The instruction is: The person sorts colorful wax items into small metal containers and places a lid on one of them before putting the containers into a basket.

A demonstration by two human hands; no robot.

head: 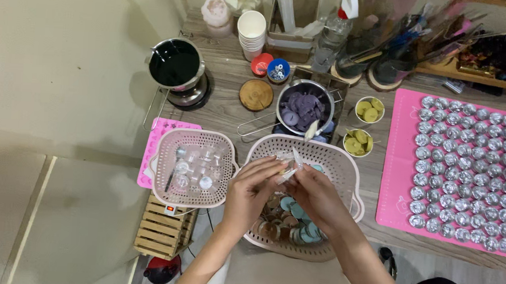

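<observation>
Grey wooden worktop (231, 108) is carrying my candle clutter. Over the pink basket (345, 165) at its near edge, my left hand (250, 191) and right hand (314, 192) are both pinching one small clear cup (287, 172), so anything dropping lands inside.

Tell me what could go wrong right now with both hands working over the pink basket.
The small clear piece pinched between left hand and right hand might slip into the pink basket of wax discs. A forearm could nudge the other basket, which looks perched on a wooden crate.
</observation>
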